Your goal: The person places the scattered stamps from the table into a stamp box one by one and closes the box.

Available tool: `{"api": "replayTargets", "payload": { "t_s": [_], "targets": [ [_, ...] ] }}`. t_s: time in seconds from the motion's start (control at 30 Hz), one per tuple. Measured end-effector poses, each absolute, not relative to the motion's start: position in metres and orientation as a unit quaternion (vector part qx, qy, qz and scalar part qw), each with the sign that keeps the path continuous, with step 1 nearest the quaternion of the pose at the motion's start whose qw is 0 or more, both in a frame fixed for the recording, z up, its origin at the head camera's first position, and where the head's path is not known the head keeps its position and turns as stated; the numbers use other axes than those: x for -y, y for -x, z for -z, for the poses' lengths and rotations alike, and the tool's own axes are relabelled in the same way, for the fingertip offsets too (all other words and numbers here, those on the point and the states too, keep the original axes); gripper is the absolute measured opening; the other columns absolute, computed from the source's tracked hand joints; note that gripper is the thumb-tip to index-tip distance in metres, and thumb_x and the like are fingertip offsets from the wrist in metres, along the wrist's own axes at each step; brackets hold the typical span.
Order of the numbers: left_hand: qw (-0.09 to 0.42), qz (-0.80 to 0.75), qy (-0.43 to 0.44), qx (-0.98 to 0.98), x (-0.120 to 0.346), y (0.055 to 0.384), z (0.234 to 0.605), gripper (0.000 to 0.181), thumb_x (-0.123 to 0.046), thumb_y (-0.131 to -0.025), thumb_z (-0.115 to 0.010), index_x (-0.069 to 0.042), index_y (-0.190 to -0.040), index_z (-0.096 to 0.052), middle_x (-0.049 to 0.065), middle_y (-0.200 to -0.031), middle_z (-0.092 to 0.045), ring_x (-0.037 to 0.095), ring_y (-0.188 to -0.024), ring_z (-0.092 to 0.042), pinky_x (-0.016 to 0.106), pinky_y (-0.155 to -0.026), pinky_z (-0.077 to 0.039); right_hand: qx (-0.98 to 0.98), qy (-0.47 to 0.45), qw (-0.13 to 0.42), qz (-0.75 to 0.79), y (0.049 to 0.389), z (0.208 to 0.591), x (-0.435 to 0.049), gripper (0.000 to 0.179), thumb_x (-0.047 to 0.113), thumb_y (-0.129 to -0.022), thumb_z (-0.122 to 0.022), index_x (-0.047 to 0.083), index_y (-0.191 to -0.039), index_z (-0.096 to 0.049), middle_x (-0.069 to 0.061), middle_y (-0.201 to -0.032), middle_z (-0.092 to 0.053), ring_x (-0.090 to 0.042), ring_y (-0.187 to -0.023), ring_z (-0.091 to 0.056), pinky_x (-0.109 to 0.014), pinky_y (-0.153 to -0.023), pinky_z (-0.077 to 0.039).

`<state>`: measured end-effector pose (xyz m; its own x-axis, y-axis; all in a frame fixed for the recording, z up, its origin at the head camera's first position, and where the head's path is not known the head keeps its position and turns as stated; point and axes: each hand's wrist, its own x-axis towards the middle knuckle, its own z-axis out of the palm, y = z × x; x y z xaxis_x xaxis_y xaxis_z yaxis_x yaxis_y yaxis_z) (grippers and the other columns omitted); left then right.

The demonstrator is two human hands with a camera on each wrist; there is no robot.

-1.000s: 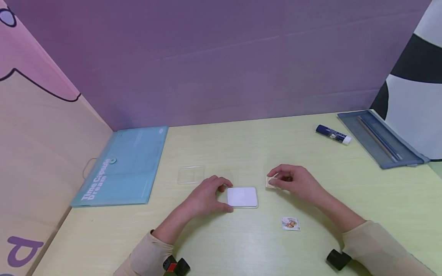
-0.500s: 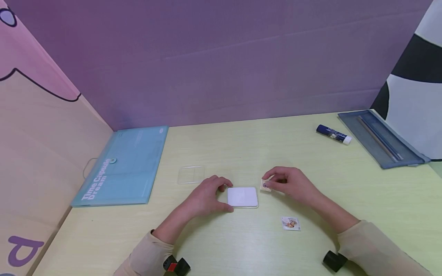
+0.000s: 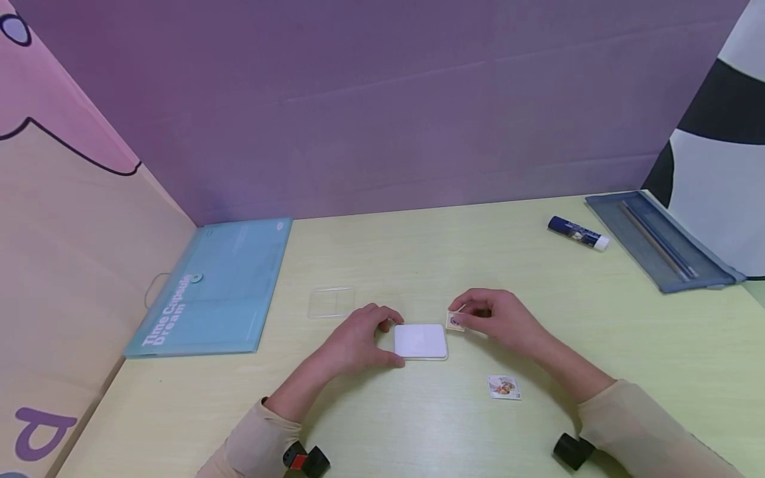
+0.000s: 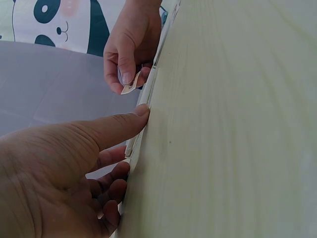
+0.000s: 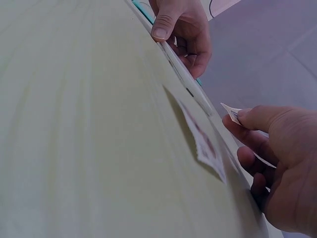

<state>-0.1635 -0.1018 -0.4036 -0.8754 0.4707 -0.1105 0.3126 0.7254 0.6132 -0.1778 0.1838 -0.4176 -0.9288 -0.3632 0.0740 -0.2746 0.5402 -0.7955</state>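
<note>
A flat white rounded rectangular case (image 3: 420,340) lies on the table. My left hand (image 3: 361,340) holds its left end, thumb at the near corner and fingers at the far corner. Thumb and fingertips of my right hand (image 3: 508,322) pinch a small printed paper square (image 3: 453,322), just off the case's right edge. In the right wrist view, that paper square (image 5: 233,113) is slightly bent, partly covered by the thumb. A second small paper square (image 3: 505,387) with a brown picture lies nearer the front, right of the case.
A clear plastic lid-like piece (image 3: 331,303) lies behind the left hand. The blue document folder (image 3: 221,292) is at the left. At the back right are a dark blue glue stick (image 3: 576,233) and a blue mesh pouch (image 3: 663,242) with long thin items inside.
My right hand has moved left with the paper square, bringing it close to the white case's right edge. The left hand has stayed in place on the case.
</note>
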Motion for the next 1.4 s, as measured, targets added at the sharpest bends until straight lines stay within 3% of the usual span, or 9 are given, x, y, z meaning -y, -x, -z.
{"api": "replayTargets", "payload": {
  "t_s": [0.57,1.4],
  "targets": [
    [0.129,-0.301,-0.218,-0.919,0.101,0.164,0.402,0.056,-0.026,-0.075,-0.092,-0.017,-0.122,-0.064,-0.005,-0.101,-0.054,0.016,-0.095,-0.050,0.032,-0.084,-0.044,-0.861,0.185,0.058,0.470,0.175,0.414,-0.174,0.015,0.016,-0.092,-0.076,0.012,-0.107,-0.074,0.004,-0.088,-0.072,-0.019,-0.083,-0.063,-0.027,-0.070,-0.048],
    [0.131,-0.302,-0.218,-0.919,0.102,0.164,0.402,0.057,-0.027,-0.075,-0.092,-0.017,-0.123,-0.064,-0.005,-0.103,-0.055,0.016,-0.097,-0.051,0.033,-0.086,-0.044,-0.854,0.202,0.076,0.473,0.174,0.416,-0.156,0.011,0.015,-0.091,-0.077,0.017,-0.101,-0.075,0.007,-0.088,-0.071,-0.019,-0.083,-0.063,-0.027,-0.074,-0.051]
  ]
}}
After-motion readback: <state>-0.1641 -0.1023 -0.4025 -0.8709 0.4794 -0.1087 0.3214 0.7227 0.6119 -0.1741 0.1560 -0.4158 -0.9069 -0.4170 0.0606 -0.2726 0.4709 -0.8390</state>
